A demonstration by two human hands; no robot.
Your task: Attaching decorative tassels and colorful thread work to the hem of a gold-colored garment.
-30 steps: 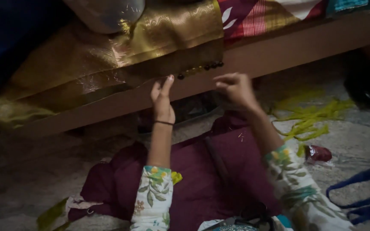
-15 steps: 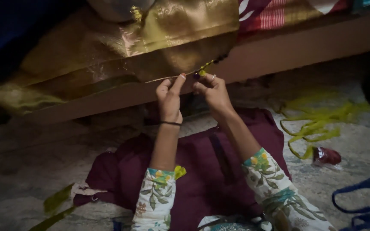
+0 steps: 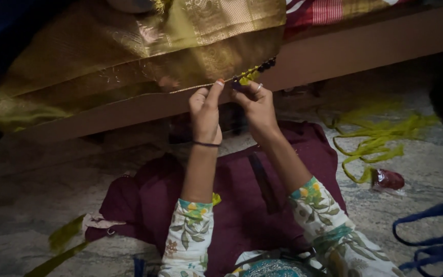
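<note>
Gold cloth (image 3: 129,56) fills the upper left of the frame, draped over a wooden bed rail (image 3: 365,51) that runs to the upper right. Below centre, a maroon cloth (image 3: 242,205) lies spread on the floor. Right of centre: loose green strands (image 3: 380,138); blue straps (image 3: 431,231) at lower right.

Both hands are raised to the gold cloth's lower edge at upper centre. Left hand (image 3: 205,110): thumb and forefinger pinched shut on the edge. Right hand (image 3: 256,105): fingers closed on a short run of dark beads and green thread (image 3: 255,73) hanging at that edge.

Judgement: edge trimming is in progress, at the bead row. The next move looks to need the left pinch keeping the edge taut while the right fingers work the thread.

Small red packet (image 3: 388,179) at right.
</note>
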